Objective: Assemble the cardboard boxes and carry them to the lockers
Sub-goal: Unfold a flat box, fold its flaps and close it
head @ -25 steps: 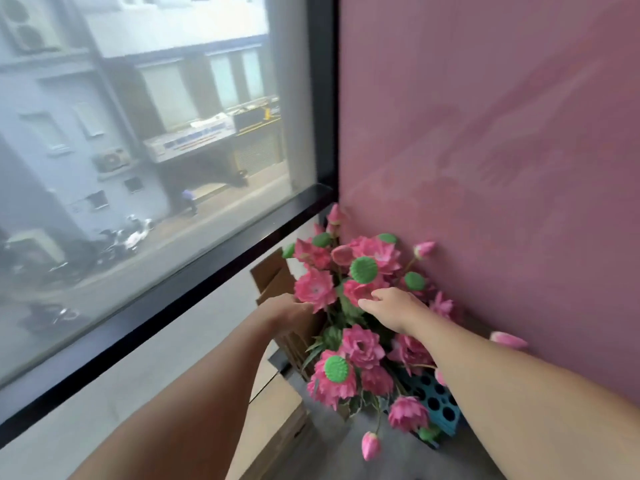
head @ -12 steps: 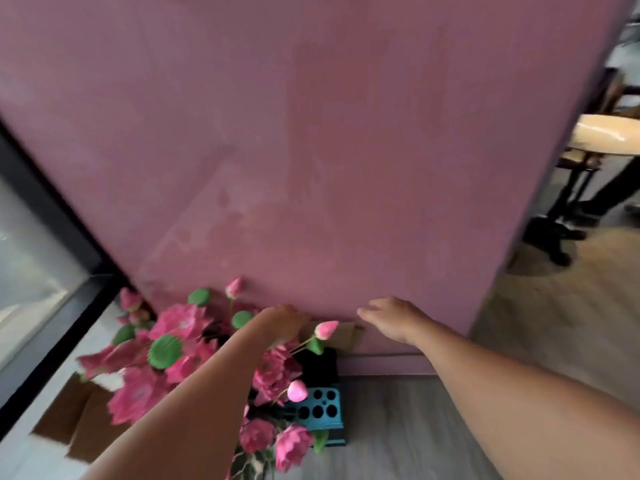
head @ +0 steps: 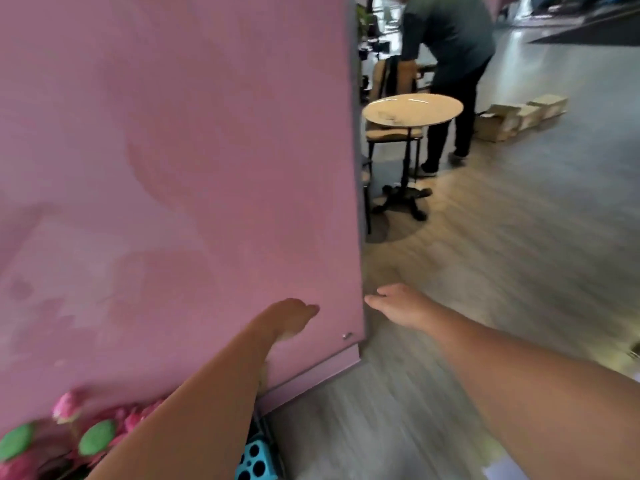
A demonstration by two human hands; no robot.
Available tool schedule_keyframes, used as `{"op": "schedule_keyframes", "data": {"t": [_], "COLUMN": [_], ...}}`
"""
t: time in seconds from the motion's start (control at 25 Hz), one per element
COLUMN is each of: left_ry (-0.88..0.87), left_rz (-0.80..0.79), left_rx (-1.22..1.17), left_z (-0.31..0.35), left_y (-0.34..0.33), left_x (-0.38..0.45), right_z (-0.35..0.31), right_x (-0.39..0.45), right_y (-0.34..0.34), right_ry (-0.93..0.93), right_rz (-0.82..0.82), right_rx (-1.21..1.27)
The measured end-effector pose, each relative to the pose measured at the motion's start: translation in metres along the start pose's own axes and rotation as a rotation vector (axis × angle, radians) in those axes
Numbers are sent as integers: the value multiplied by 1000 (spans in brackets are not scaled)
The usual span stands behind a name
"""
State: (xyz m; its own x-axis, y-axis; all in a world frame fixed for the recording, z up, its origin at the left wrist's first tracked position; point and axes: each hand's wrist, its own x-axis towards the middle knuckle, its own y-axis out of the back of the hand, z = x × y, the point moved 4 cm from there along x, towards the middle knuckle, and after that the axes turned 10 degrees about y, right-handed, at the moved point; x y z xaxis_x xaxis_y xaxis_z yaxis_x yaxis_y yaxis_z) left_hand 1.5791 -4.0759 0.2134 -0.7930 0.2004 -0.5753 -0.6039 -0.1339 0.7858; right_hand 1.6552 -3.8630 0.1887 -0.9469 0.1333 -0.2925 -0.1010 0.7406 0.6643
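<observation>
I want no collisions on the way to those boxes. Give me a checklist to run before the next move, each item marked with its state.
1. Left hand free of any load: ok, it holds nothing.
2. Right hand free: ok, fingers relaxed, holding nothing.
3. Cardboard boxes in sight: ok, a row on the floor, far right.
4. Floor straight ahead of the hands free of obstacles: ok, bare floorboards.
5. Way to the boxes open: not ok, a bending person and a round table stand before them.
6. Pink wall corner cleared: cannot tell, the left hand is close against the wall.
</observation>
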Motion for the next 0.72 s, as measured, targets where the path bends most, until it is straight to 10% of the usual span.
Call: {"op": "schedule_keyframes", "data": {"t": [0.72], "left_ry": [-534], "left_rz": [-298], "left_rx": [74], "left_z": [373], "left_y": [4], "left_x": [249], "right_z": [187], "right_x": [48], "right_y": [216], "right_ry": [-535], "right_rz": [473], "right_rx": [101]}}
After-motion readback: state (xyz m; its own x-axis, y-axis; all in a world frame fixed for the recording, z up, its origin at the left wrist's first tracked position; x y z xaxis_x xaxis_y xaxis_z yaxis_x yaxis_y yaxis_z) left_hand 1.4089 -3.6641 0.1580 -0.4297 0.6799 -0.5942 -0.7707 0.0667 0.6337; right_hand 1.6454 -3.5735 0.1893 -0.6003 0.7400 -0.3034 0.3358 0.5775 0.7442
